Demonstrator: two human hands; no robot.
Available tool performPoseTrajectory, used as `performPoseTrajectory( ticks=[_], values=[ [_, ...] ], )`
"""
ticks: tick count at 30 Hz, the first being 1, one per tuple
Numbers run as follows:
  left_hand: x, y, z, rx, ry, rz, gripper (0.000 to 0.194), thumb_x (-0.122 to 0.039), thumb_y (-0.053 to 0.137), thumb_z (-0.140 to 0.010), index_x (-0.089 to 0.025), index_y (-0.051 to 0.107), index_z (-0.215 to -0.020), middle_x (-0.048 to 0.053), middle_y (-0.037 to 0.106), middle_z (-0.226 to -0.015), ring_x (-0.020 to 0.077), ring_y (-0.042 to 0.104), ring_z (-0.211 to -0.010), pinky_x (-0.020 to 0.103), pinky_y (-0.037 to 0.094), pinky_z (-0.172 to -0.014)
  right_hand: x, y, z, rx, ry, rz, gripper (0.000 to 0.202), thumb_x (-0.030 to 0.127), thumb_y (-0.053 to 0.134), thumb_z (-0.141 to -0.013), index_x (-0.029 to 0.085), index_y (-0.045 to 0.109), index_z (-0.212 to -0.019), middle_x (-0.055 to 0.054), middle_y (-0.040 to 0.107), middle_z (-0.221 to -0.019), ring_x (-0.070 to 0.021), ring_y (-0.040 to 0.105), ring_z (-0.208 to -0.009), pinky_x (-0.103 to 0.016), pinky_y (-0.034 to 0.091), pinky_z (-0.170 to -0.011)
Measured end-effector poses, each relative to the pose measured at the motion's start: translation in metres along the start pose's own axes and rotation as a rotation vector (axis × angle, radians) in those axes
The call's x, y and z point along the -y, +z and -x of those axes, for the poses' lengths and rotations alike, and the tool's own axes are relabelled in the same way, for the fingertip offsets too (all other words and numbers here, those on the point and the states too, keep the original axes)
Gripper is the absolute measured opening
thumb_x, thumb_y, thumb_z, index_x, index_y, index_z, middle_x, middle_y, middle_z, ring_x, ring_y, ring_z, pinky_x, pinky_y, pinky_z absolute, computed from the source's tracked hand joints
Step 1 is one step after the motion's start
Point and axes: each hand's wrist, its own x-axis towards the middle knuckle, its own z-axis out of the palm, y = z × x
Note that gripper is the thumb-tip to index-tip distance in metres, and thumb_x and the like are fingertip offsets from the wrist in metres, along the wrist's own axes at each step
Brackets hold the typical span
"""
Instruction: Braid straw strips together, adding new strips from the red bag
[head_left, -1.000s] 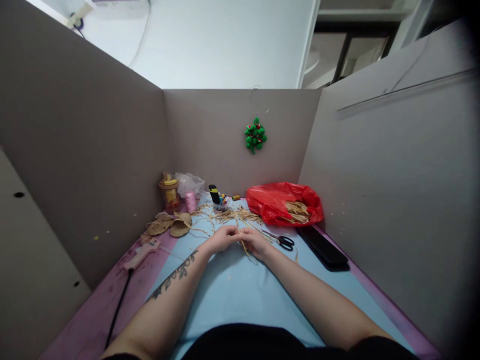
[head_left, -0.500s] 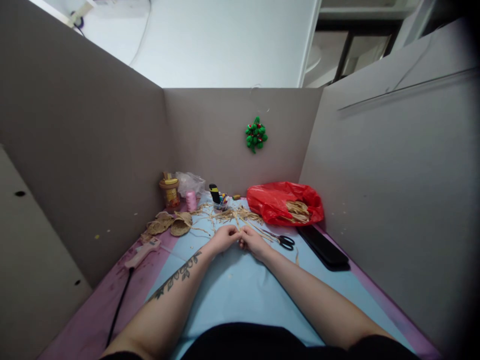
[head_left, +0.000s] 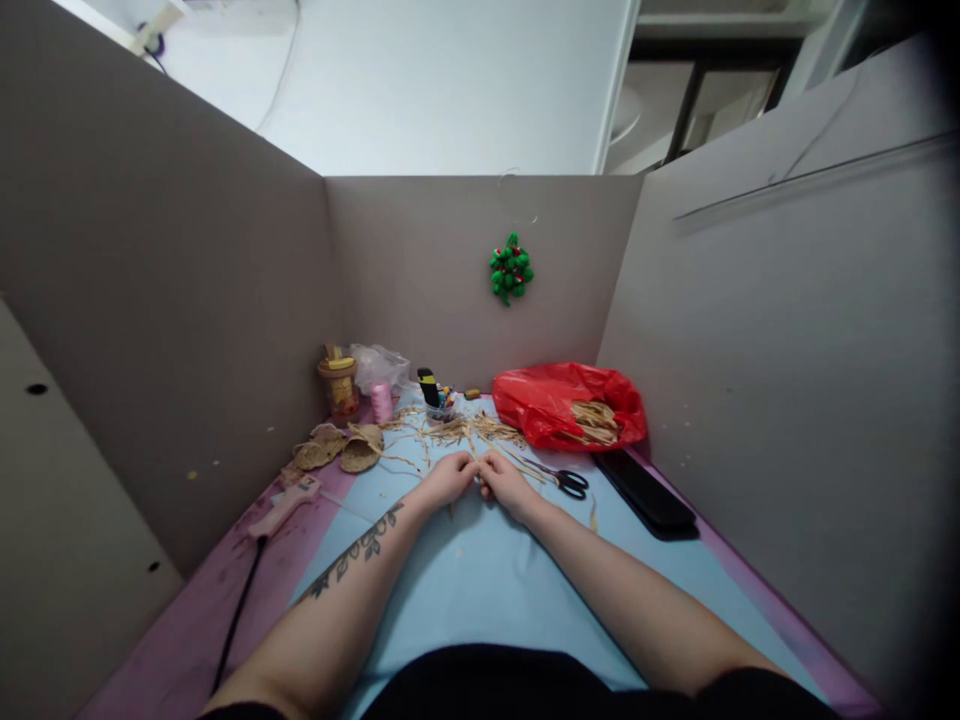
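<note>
My left hand [head_left: 450, 478] and my right hand [head_left: 506, 483] meet over the middle of the blue mat [head_left: 480, 590], fingertips pinched close together. Between them they grip a dried straw strip [head_left: 472, 443], whose pale end sticks up past the fingers; the rest is hidden by my hands. Just beyond lies a loose pile of straw strips [head_left: 450, 431]. To the right of my right hand rest scissors with black handles [head_left: 573, 484]. Left of my left hand are woven straw pieces [head_left: 363, 450].
A pink glue gun [head_left: 285, 508] with a black cord lies at left. Behind stand a lidded cup [head_left: 342, 390], a pink thread spool [head_left: 382, 402] and a small tub [head_left: 440, 408] of tools. A red bag [head_left: 532, 405] holding straw and a black case [head_left: 646, 495] are at right.
My hands stay together in nearly the same spot, with fingers shifting slightly on the strip. A thin tip now shows below my left hand. The objects around have not moved.
</note>
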Motion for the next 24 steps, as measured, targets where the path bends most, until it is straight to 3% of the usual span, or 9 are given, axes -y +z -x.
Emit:
performPoseTrajectory(
  ticks=[6,15,20,24],
  values=[
    [0.0,-0.002,-0.002,-0.03,0.022,-0.004,0.022,-0.032,0.041,-0.076,-0.017,0.045,-0.061,-0.004,0.043,-0.055,0.0112,0.04,-0.055,0.023,0.03,-0.054,0.005,-0.006,-0.002,-0.081,-0.057,-0.044,0.026,0.042,0.054,-0.07,0.019,0.044,-0.071,0.007,0.044,-0.05,-0.0077,0.041,-0.041,-0.021,0.031,-0.042],
    [-0.009,-0.005,0.002,-0.055,0.059,-0.009,0.019,-0.028,0.038,-0.077,-0.017,0.045,-0.063,-0.002,0.047,-0.062,0.0133,0.044,-0.064,0.025,0.033,-0.062,0.005,-0.009,-0.003,-0.109,-0.052,-0.167,0.028,0.024,0.059,-0.059,0.019,0.044,-0.082,0.01,0.043,-0.049,-0.0067,0.037,-0.041,-0.02,0.026,-0.043],
    [0.0,-0.003,-0.002,-0.061,0.064,-0.037,0.02,-0.027,0.038,-0.078,-0.017,0.043,-0.062,-0.002,0.047,-0.06,0.013,0.044,-0.062,0.025,0.032,-0.061,0.0,-0.01,-0.007,-0.137,-0.071,-0.144,0.029,0.028,0.059,-0.06,0.02,0.042,-0.082,0.01,0.043,-0.052,-0.0069,0.038,-0.042,-0.02,0.029,-0.044],
    [0.009,0.001,-0.006,-0.145,0.062,-0.118,0.019,-0.026,0.041,-0.077,-0.017,0.044,-0.061,-0.002,0.047,-0.059,0.0119,0.042,-0.06,0.024,0.03,-0.059,0.004,-0.008,-0.005,-0.148,-0.141,-0.051,0.025,0.029,0.058,-0.062,0.021,0.04,-0.078,0.009,0.041,-0.054,-0.008,0.039,-0.045,-0.021,0.031,-0.046]
  ],
)
